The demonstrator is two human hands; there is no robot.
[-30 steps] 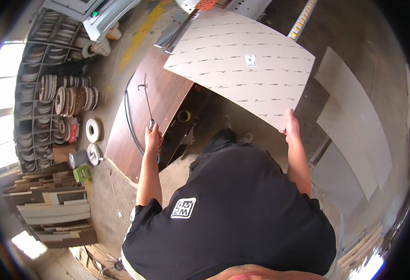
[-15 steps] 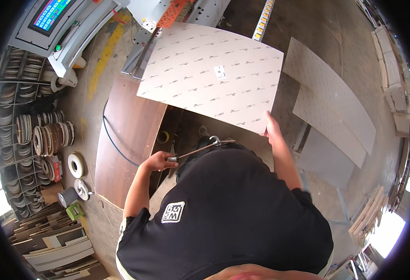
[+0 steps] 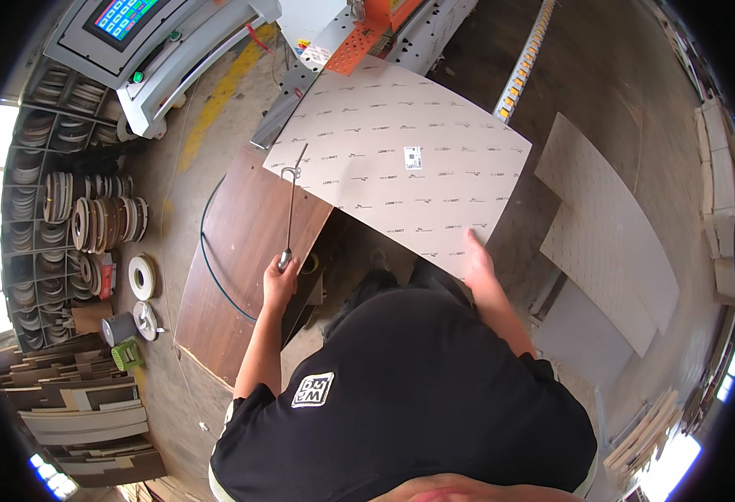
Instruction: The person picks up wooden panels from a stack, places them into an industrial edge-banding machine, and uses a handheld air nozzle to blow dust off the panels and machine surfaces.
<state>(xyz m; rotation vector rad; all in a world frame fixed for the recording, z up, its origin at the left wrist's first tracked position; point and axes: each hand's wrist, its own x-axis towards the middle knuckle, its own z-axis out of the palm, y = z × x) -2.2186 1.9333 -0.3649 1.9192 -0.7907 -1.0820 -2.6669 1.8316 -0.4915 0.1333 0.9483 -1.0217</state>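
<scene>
My left hand is closed around the metal grip of a long thin rod tool. The rod points away from me, with a curled hook near its far end, over the left corner of a pale printed board. I cannot tell whether the hook touches the board. At the board's near right edge, my right hand grips it, thumb on top and fingers hidden below. A small white label is on the board. Its far end lies by the orange plate of a machine.
A brown wood-grain panel lies to the left, with a blue hose across it. Beyond it are a control panel and a rack of edge-band rolls. A yellow roller rail and stacked boards stand on the right.
My left hand has swung the rod tool from pointing across my body to pointing away from me. My right hand still grips the board; the whole view has turned somewhat.
</scene>
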